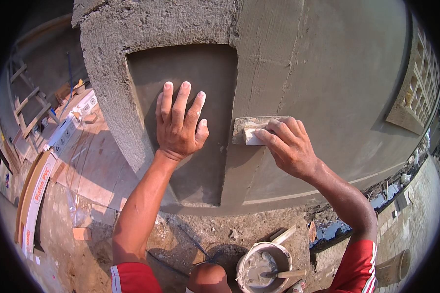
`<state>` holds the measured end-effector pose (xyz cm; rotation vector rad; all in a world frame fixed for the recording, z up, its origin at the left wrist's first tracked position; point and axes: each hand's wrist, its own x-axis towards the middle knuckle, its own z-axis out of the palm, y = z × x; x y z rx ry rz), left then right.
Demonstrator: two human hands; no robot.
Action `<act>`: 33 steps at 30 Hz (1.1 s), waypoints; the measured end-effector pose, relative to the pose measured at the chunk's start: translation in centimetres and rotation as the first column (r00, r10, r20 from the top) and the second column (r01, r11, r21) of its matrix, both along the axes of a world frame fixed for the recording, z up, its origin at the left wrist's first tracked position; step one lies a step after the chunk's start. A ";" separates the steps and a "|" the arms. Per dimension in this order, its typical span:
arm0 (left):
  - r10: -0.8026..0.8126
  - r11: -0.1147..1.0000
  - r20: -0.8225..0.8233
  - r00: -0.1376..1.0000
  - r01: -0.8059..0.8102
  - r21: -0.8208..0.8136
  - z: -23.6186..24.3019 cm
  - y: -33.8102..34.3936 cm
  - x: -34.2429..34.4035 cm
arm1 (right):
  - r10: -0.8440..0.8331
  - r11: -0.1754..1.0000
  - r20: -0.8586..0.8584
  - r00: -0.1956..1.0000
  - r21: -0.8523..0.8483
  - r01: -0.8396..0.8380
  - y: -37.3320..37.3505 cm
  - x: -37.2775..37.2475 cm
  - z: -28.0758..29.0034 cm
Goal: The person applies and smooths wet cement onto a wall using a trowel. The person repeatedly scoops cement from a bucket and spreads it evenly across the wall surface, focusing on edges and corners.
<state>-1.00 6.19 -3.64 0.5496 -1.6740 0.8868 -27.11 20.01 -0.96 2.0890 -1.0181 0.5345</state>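
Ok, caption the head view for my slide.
Left hand spread over a recessed panel, right hand holding a flat float at the grey wall.

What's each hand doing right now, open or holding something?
Left hand: open, apparently resting on the recessed wall panel.
Right hand: closed, holding a flat float by its pale handle.

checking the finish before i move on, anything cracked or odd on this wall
Yes: rough, crack-like lines run down the wall above the flat hand tool in the right hand. They stand out because the surface to their right looks smooth. I can't tell whether they are cracks or plaster ridges.
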 end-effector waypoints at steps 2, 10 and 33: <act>-0.001 1.000 -0.003 1.000 0.001 0.005 0.1 0.0 -0.1 | 0.042 0.992 -0.016 0.999 0.118 -0.039 0.4 -0.2 -5.3; 0.027 0.999 0.039 0.999 -0.027 -0.024 0.3 0.0 0.4 | 0.042 0.989 0.167 0.985 0.133 -0.065 2.0 0.8 -0.7; 0.027 1.000 0.004 1.000 -0.026 -0.017 0.0 -0.3 0.4 | 0.061 0.971 -0.032 0.998 0.233 -0.052 0.1 1.9 -14.3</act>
